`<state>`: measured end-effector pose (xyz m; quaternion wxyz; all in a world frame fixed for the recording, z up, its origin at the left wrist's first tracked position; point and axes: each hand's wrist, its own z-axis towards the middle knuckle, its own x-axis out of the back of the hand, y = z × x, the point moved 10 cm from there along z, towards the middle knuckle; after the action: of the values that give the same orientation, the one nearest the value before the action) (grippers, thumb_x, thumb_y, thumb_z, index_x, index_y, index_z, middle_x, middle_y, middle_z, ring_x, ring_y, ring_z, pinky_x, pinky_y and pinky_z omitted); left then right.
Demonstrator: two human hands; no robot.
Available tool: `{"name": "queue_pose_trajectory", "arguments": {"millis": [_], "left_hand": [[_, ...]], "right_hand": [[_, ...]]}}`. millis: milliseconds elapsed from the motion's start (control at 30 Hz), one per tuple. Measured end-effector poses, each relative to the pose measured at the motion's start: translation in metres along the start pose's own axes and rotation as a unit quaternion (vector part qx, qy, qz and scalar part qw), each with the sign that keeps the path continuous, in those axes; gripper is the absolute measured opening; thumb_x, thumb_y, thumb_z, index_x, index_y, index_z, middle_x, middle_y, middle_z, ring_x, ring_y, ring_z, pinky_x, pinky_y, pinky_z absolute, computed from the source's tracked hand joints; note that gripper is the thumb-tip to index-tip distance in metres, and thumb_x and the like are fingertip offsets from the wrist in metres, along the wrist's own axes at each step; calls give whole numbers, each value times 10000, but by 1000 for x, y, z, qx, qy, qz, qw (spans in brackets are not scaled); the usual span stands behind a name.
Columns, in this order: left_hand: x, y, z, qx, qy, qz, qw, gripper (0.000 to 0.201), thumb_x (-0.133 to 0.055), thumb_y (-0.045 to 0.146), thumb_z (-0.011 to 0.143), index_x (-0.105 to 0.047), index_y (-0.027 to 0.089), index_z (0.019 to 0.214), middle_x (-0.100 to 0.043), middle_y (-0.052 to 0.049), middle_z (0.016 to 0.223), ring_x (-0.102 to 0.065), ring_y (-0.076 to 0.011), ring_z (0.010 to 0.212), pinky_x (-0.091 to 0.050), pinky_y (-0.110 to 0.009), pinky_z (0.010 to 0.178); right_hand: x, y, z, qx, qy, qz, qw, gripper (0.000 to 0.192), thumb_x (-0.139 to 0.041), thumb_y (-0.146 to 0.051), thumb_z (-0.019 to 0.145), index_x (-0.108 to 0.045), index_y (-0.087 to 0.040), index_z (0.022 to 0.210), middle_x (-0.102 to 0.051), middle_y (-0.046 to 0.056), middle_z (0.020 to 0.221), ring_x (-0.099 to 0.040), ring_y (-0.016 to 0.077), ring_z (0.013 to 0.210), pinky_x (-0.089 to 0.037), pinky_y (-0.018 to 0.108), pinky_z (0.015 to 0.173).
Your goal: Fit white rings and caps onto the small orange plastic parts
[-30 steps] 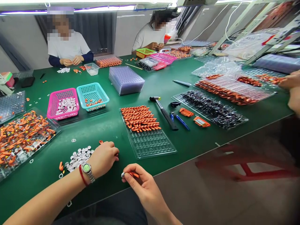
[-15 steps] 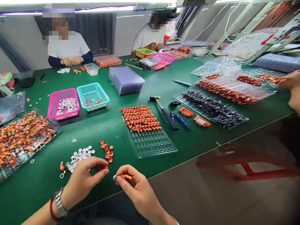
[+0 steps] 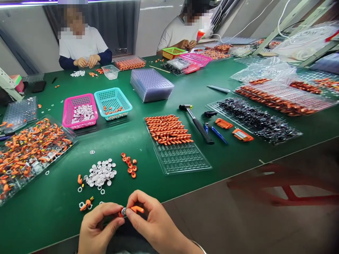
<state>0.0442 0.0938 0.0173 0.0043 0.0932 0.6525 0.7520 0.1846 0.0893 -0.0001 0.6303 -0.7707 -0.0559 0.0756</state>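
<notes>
Small orange plastic hooked part (image 3: 137, 209) is pinched between thumb and forefinger of the right hand (image 3: 155, 225), at the near edge of the green table mat (image 3: 148, 176). A small orange ring (image 3: 121, 213) sits at the part's left end, held by the closed fingertips of the left hand (image 3: 96, 229). Both hands meet fingertip to fingertip, other fingers curled. Just beyond them lie a loose pile of white round caps (image 3: 100, 173) and a scatter of orange rings (image 3: 129, 164). Further out: clear plastic grid tray (image 3: 182, 158), half filled with orange parts; black-handled hammer (image 3: 197, 124) beside it; pink basket (image 3: 79, 111) and teal basket (image 3: 113, 103) behind.
</notes>
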Motion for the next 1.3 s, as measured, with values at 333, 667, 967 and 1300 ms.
{"name": "queue_pose_trajectory", "arguments": {"millis": [333, 667, 967, 1300], "left_hand": [[2, 1, -4, -35, 2, 10, 999, 227, -788, 87, 727, -790, 266, 868, -797, -8, 802, -748, -172, 713, -619, -202, 678], [5, 4, -11, -47, 36, -38, 998, 206, -801, 100, 725, -798, 258, 857, -792, -26, 795, -750, -189, 699, -629, -217, 633], [1, 12, -8, -79, 20, -29, 996, 181, -782, 121, 764, -793, 264, 875, -779, -11, 804, -730, -162, 711, -604, -188, 643], [-1, 4, -13, -45, -8, -35, 998, 143, -766, 184, 798, -782, 292, 890, -624, -1, 742, -616, -146, 660, -530, -211, 580]], "right_hand": [[-3, -2, -4, 47, 35, -106, 993, 115, -564, -216, 803, -508, -202, 704, -486, -36, 633, -431, 120, 566, -344, 242, 526], [-10, 11, -5, 16, 17, -21, 1000, 135, -577, -277, 807, -496, -203, 728, -442, -47, 632, -387, 115, 562, -319, 243, 517], [-17, 7, -1, -34, -52, 96, 993, 121, -626, -238, 781, -530, -185, 832, -481, -47, 697, -405, 103, 610, -346, 229, 559], [-24, 4, 0, -74, -120, 144, 979, 260, -718, -397, 753, -609, -161, 761, -525, -40, 645, -417, 88, 569, -315, 228, 525]]}}
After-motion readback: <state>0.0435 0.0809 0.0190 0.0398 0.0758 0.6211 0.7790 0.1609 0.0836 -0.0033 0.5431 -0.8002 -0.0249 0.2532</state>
